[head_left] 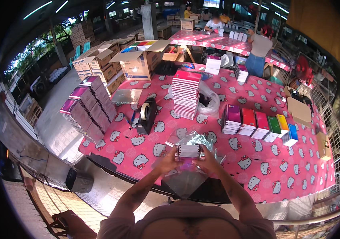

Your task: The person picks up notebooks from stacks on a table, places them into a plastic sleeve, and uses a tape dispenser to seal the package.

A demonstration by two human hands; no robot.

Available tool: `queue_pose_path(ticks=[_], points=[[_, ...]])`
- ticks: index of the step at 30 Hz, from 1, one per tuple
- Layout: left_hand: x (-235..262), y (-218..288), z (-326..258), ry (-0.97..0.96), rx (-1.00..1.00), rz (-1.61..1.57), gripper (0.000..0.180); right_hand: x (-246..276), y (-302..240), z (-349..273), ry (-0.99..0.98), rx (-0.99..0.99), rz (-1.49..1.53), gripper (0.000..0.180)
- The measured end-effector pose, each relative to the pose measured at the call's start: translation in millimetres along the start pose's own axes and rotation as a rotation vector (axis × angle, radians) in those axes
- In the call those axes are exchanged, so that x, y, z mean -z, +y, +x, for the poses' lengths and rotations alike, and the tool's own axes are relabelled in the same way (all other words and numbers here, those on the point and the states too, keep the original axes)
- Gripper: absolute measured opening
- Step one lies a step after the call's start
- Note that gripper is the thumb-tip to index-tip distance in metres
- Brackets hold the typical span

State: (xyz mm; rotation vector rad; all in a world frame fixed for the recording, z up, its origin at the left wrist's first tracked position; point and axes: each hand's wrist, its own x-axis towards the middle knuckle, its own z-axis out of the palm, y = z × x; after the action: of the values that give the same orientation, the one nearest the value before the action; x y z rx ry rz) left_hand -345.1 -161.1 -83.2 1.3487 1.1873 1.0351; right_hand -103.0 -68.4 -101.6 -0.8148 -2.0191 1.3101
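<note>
At the near edge of the table, a small stack of spiral notebooks (188, 151) is held between my two hands, its black-bound white edges showing on top. My left hand (169, 161) grips the stack's left side, and my right hand (208, 160) grips its right side. Clear plastic (185, 185) lies under and in front of the notebooks and hangs over the table edge. Whether the stack sits inside that plastic I cannot tell. Just beyond my hands is a crumpled heap of clear plastic wrappers (200, 140).
A black tape dispenser (146, 117) stands left of a tall notebook stack (186, 93). Wrapped notebook piles (88, 107) line the left edge. Coloured notebook stacks (259, 125) stand at right on the pink patterned tablecloth (241, 162). Behind are an open carton (136, 65) and several people.
</note>
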Motion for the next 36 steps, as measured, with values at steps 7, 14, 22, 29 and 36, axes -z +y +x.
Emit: queue_pose_path(ticks=[7,14,22,29,36], points=[[210,-41,10,1.065,-0.013,1.076,0.057,7,-137,0,0.011,0.435,-0.68,0.036],[258,-25,53,0.662,0.453,-0.095,0.022,-19,-155,11,0.093,0.334,-0.774,0.034],[250,-74,23,0.79,0.0,0.014,0.012,-42,-157,26,0.094,0.198,-0.805,0.038],[275,-44,22,0.675,0.077,0.555,0.017,-50,-162,17,0.167,0.223,-0.796,0.039],[269,-59,18,0.652,0.296,-0.144,0.018,-52,-157,11,0.126,0.134,-0.78,0.042]])
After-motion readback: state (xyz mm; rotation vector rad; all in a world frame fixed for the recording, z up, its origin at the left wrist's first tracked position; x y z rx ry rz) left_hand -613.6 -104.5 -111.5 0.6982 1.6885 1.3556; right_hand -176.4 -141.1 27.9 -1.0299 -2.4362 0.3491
